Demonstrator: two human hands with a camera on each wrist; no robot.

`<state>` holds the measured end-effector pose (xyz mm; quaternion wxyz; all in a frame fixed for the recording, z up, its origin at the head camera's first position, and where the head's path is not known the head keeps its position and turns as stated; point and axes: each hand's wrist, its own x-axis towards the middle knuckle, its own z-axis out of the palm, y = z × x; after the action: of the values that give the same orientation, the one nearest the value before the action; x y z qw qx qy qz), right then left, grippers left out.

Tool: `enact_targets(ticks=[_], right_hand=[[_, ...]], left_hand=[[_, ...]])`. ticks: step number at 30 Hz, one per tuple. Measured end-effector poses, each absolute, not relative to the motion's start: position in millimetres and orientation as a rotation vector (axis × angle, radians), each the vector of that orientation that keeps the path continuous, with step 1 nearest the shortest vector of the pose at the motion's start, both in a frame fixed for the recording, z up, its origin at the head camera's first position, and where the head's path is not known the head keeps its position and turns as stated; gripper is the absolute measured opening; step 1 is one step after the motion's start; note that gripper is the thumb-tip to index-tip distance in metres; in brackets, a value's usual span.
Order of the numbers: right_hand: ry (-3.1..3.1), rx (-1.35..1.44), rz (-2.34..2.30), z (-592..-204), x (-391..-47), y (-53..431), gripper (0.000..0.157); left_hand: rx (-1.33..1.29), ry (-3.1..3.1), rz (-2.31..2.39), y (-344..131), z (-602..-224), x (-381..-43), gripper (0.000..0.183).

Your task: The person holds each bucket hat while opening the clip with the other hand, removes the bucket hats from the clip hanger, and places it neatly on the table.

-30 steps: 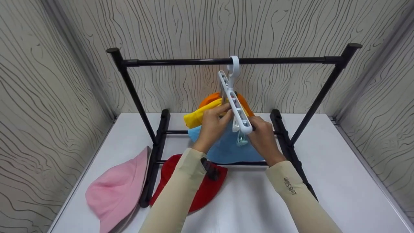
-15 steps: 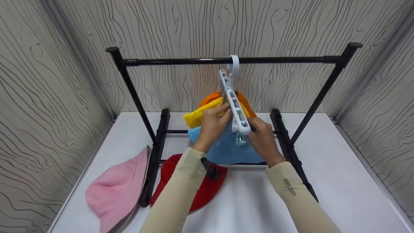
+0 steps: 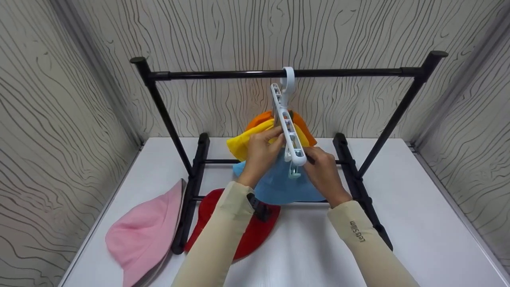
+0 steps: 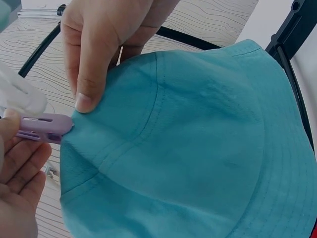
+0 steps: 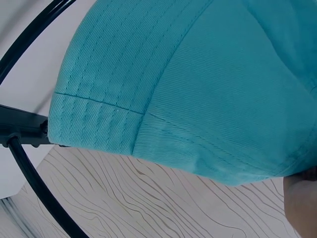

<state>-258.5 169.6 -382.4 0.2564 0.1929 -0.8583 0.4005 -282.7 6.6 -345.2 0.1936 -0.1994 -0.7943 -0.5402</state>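
Observation:
A white hanger (image 3: 293, 137) hooks over the rack's top bar, its near end reaching toward me. My left hand (image 3: 263, 153) pinches a purple clip (image 4: 47, 126) under the hanger's left side, best seen in the left wrist view. The clip's tip is right at the crown edge of a light blue bucket hat (image 3: 289, 187). My right hand (image 3: 323, 173) grips the top of that hat's crown, thumb (image 4: 89, 91) on its face. The hat's brim hangs downward. A pale green clip (image 3: 294, 173) dangles below the hanger's near end.
A yellow hat (image 3: 239, 146) and an orange hat (image 3: 308, 133) hang behind. A red hat (image 3: 255, 235) lies under my left forearm, and a pink hat (image 3: 139, 231) lies left of the black rack (image 3: 191, 75). Patterned walls enclose the white table (image 3: 414, 207).
The hanger's near end has swung slightly left, and the blue hat's lower edge sits a little lower. My hands stay almost in place.

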Motion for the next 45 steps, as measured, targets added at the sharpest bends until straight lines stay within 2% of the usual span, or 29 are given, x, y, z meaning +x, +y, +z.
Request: enact_targets(ticks=[38, 45], right_hand=[[-2.401, 0.417, 1.072, -393.0, -254.1, 175.0, 0.02], [-2.394, 0.431, 1.075, -395.6, -251.4, 179.0, 0.022]], left_hand=[[-0.646, -2.183, -1.472, 5.0, -354.2, -284.8, 0.033], [-0.671, -2.223, -1.526, 5.3, -355.9, -283.7, 0.039]])
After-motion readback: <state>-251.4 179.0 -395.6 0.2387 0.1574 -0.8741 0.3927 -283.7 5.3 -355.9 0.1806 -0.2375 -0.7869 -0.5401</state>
